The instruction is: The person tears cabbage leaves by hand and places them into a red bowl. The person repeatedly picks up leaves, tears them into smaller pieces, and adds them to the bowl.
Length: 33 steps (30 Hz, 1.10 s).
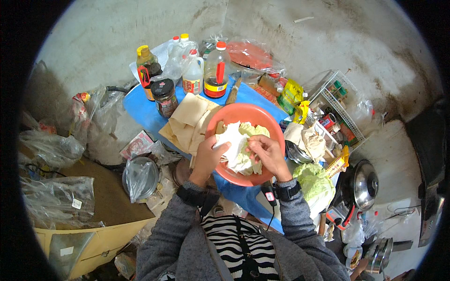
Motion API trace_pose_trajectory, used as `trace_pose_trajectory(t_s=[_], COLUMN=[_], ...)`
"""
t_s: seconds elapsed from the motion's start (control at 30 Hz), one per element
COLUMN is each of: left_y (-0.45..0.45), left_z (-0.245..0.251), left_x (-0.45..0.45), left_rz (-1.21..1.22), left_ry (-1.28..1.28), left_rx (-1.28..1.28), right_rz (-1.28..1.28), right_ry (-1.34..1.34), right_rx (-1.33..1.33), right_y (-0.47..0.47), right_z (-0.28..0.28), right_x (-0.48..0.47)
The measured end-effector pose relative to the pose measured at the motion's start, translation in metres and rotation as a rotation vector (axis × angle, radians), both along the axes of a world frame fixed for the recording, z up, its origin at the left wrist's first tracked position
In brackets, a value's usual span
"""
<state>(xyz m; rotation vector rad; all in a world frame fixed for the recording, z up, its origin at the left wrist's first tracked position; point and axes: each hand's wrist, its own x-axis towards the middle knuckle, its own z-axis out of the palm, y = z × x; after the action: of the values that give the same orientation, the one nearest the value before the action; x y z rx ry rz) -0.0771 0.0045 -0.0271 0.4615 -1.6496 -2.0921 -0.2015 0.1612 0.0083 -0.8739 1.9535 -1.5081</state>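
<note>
My left hand (210, 154) grips a white piece of cabbage leaf (232, 142), thumb on top, over an orange-red plastic basin (277, 131). At the leaf's right edge, the thumb and forefinger of my right hand (269, 152) pinch together; the fingers partly hide what they hold. Torn pale green cabbage leaves (244, 165) lie in the basin beneath both hands. Right of the basin rests a leafy head of cabbage (314, 186).
Folded brown paper (191, 117), a dark-lidded jar (165, 98) and a plastic jug of dark liquid (216, 70) stand on the blue-covered table (137, 102). A wire rack (342, 105) and lidded pan (364, 186) are to the right. Another person's hand (359, 268) shows lower right.
</note>
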Motion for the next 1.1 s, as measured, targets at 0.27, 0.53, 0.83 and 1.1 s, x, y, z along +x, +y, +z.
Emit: trace_pose_trajectory(t_s=[0.27,0.53,0.83,1.1], left_y=[0.006,-0.001,0.004,0.007], left_z=[0.005,-0.007,0.001,-0.005], left_x=[0.006,0.001,-0.001,-0.008], left_rz=[-0.226,-0.055,0.019,-0.172], left_ry=[-0.005,0.051,0.037,0.061], left_rx=[0.203,0.509,0.383,0.449], right_rz=[-0.005,0.024,-0.038,-0.026], right_ry=[-0.278,-0.523,0.239,-0.198], right_rx=[-0.091,-0.205,0.067,-0.154], right_y=[-0.013,-0.009,-0.008,-0.019], right_z=[0.015,-0.009,0.006,-0.007], right_x=[0.017,0.012,0.014,0.015])
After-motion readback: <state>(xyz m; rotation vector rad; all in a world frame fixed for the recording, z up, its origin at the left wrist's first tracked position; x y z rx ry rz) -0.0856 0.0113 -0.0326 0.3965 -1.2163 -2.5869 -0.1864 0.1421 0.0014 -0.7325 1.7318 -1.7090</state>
